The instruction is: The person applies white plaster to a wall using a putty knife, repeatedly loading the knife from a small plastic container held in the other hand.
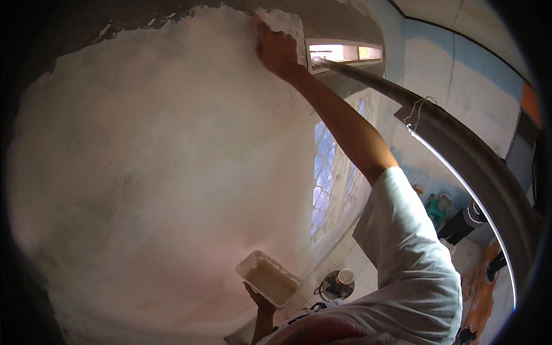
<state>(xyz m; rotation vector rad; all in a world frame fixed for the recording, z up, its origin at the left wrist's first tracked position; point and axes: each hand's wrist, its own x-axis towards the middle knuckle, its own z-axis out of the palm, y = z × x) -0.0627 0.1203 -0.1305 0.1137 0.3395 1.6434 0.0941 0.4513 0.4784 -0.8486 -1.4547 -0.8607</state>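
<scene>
White, wet-looking plaster covers nearly the whole wall [149,155] in front of me, and only a dark bare strip [144,17] is left along the top edge. That explains why my right hand [278,50] is stretched so far up: it sits at the upper right end of the coat, right where the white meets the grey. It's closed around a flat white tool [287,26], some kind of float or trowel, held flat against the wall so the blade lies on the coat. I can't make out the individual fingers well, but the grip looks wrapped, not pinched.

My left hand [257,299] is down low near my chest, cupped under a pale rectangular tub [268,278] from below, fingers curled at its near rim. The tub is held about level, I'd guess so the beige mix [270,280] inside doesn't slop out, and close to the body so the other hand can get to it.

From how small the floor tiles [339,259] look, I'm standing up high. Down there is a dark bucket [338,284] with a small white cup on it, just beside the barred window [333,172]. A long grey pole [460,149] with a bit of string tied round it runs across on my right. Someone else's legs, striped trousers [468,218], show further off by the far wall.
</scene>
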